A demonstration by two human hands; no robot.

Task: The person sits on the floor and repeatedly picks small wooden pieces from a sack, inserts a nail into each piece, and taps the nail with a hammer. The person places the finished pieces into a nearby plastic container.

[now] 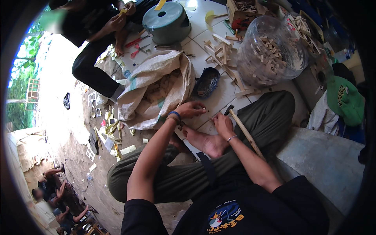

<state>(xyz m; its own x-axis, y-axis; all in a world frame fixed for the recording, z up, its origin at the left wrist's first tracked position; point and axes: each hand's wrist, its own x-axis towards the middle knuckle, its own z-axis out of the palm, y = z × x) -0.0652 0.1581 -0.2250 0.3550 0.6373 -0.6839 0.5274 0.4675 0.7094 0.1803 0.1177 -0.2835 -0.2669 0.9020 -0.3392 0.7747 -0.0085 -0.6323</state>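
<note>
Here, the left hand point(190, 109) has its fingers pinched on a small wooden piece point(203, 107) low over the white floor tiles point(219, 102); the right hand point(222, 124), just at its 4 o'clock, presses bent fingers to the tile, though whether they hold anything I cannot tell. A hammer point(243, 130) lies touching the right hand, its handle running toward 5 o'clock. A bare foot point(205, 143) rests below both hands. At 11 o'clock sits an open sack point(156, 88); at 1 o'clock, a clear jar of wood bits point(270, 51).

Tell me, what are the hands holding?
The left hand pinches a small wood piece by its end. The right hand rests beside the hammer, not gripping it.
</note>
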